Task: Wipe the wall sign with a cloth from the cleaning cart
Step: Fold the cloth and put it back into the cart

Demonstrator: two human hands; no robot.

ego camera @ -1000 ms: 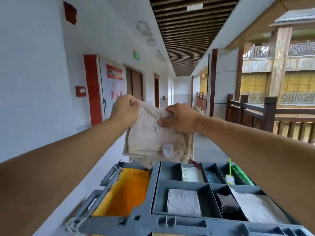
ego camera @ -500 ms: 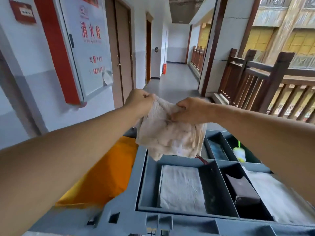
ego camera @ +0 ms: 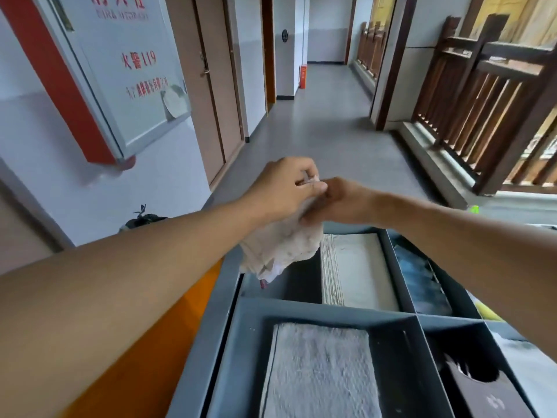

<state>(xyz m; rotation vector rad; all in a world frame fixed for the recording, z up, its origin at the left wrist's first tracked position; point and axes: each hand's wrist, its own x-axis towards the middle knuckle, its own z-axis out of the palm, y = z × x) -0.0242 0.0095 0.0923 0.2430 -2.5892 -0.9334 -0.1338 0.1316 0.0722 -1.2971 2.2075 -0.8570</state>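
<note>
Both hands: my left hand [ego camera: 281,188] and right hand [ego camera: 342,202] meet above the cleaning cart [ego camera: 223,300], knuckles touching.
Grip: each hand pinches the top edge of the cloth [ego camera: 281,247].
Cloth: bunched, hanging over the cart's far-left compartment.
Wall sign [ego camera: 129,70]: white panel, red lettering, on the left wall, well apart from the cloth.
Cart tray: a folded grey towel [ego camera: 321,372] lies in the near compartment.
</note>
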